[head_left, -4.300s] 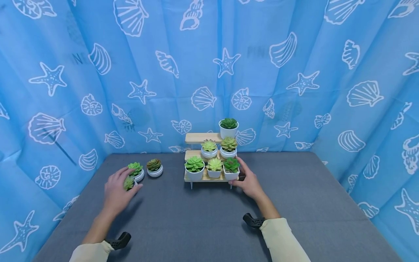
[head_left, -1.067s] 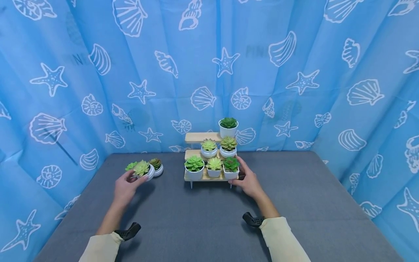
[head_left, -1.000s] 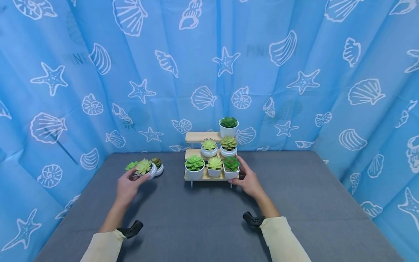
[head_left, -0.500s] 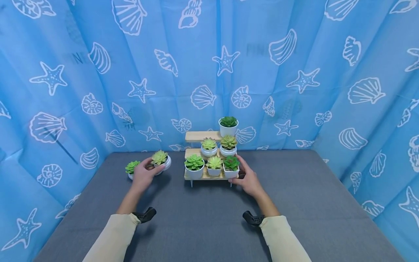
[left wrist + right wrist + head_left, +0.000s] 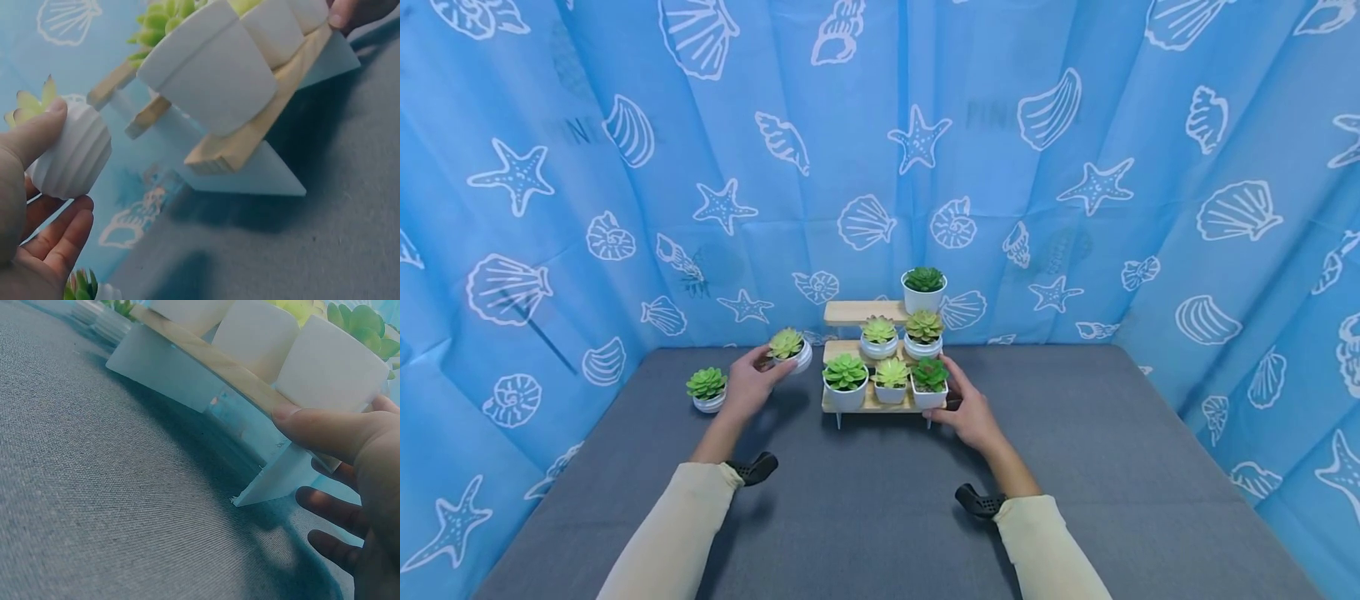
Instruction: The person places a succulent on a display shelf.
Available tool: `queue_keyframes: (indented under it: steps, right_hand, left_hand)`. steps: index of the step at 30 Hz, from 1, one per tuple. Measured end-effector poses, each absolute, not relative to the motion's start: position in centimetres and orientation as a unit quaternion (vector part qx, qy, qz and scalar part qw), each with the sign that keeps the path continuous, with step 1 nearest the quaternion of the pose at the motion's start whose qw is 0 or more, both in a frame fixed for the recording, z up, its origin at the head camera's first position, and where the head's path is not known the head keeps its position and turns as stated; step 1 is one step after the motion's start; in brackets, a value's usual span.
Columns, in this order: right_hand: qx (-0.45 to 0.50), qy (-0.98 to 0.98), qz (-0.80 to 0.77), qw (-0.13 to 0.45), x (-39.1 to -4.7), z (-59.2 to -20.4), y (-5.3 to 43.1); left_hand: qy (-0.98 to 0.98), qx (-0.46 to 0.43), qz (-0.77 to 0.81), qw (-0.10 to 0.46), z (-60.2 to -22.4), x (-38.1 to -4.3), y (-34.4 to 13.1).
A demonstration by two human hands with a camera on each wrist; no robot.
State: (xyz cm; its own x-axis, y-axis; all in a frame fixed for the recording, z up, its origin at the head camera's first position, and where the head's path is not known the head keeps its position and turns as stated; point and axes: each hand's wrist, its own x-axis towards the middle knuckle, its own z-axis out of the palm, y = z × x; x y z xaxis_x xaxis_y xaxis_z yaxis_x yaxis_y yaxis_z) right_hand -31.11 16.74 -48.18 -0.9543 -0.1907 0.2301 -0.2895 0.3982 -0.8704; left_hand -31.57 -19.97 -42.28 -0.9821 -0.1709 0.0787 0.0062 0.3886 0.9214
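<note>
Blue shell-print curtain (image 5: 1000,187), grey table (image 5: 880,508), hands (image 5: 752,386) (image 5: 972,414) grasping, left a lifted potted succulent (image 5: 792,350), right a tiered stand (image 5: 861,313)

Faint "PIN" lettering (image 5: 990,115) twice on blue curtain (image 5: 857,125); other letters unclear.

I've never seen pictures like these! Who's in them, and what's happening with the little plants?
No robot here, just a person's bare left hand and right hand. The wide picture comes from a camera on the head; the tilted close-ups come from cameras on the wrists. On the grey, cloth-covered table is a three-step rack with pale wooden shelves, holding six green plants in white pots. The left hand holds a round, ribbed white pot with a pale green plant above the table. The right hand grips the rack's right end. A bright green plant in a round white pot sits farther left.
</note>
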Motion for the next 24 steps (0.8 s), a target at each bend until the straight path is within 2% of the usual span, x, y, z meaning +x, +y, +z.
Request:
queue_keyframes:
  steps: [11,18,24]
  right_hand:
    - [0.149,-0.834,0.528,0.050,-31.1,-48.3,16.7]
    - [0.154,-0.831,0.532,0.041,-28.2,-44.7,15.9]
    - [0.165,-0.827,0.536,0.045,-28.8,-45.1,16.1]
  left_hand:
    - [-0.811,0.014,-0.579,0.085,-41.0,-32.7,-17.5]
    - [-0.812,0.018,-0.577,0.091,-40.8,-33.0,-16.1]
    - [-0.823,0.013,-0.561,0.093,-40.4,-33.2,-15.1]
